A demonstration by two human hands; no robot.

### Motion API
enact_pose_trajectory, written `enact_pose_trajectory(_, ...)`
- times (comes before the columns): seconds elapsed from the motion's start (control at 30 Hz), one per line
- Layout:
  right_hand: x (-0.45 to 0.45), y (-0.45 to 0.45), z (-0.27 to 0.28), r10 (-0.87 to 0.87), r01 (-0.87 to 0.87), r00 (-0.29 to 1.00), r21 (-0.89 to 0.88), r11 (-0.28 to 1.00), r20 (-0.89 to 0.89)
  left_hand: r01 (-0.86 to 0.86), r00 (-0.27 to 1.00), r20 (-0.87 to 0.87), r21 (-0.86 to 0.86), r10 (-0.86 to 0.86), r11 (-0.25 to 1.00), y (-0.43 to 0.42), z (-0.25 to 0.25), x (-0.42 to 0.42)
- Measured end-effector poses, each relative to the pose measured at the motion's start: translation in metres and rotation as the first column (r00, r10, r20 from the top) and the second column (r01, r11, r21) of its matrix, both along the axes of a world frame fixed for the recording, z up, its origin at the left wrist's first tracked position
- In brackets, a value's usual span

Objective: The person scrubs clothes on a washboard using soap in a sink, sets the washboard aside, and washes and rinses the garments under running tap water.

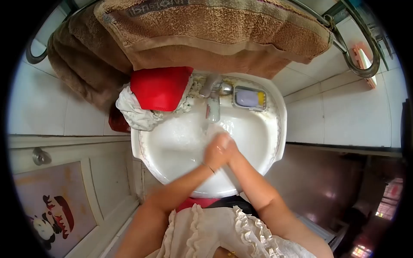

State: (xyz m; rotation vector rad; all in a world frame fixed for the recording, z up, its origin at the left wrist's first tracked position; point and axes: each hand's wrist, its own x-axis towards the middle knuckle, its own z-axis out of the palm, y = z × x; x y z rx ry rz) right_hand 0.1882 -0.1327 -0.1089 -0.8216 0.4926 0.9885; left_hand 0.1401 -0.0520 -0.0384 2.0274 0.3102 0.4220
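Note:
Over the white sink (172, 159), my left hand (216, 150) and my right hand (231, 148) are pressed together just below the faucet (213, 103). The two hands overlap and are slightly blurred, with wet highlights on them. Their fingers are closed around each other, and whether anything lies between them is hidden. Water shows around the spout and in the basin. To the right of the faucet, a soap dish (236, 105) holds a pale purple bar of soap (247, 98) with a yellow end.
A red cloth (161, 88) and a crumpled white cloth (137, 109) lie on the sink's left rim. Brown towels (206, 32) hang from a metal rail above. A white door (109, 180) with a panda picture stands at the left.

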Motion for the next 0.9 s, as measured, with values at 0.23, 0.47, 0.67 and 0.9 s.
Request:
enact_pose_trajectory(0.23,-0.007,0.018,0.084,0.086,-0.092,0.992,-0.068,0.993,-0.092,0.075,0.915,-0.403,0.137,-0.014,0.988,0.096,-0.060,0.019)
enact_pose_trajectory(0.47,-0.011,-0.026,0.044,0.070,-0.052,0.997,-0.468,0.882,0.022,0.303,0.858,-0.491,0.241,-0.153,0.922,0.067,-0.115,-0.001)
enact_pose_trajectory(0.67,-0.019,-0.007,0.050,0.142,-0.108,0.989,-0.489,0.866,0.032,0.064,0.936,-0.339,0.426,0.094,0.902,0.071,-0.100,0.007)
enact_pose_trajectory(0.9,0.012,0.012,0.010,-0.035,0.034,0.999,0.072,0.997,0.008,0.066,0.994,-0.073,-0.135,-0.076,0.989,-0.004,0.025,-0.010)
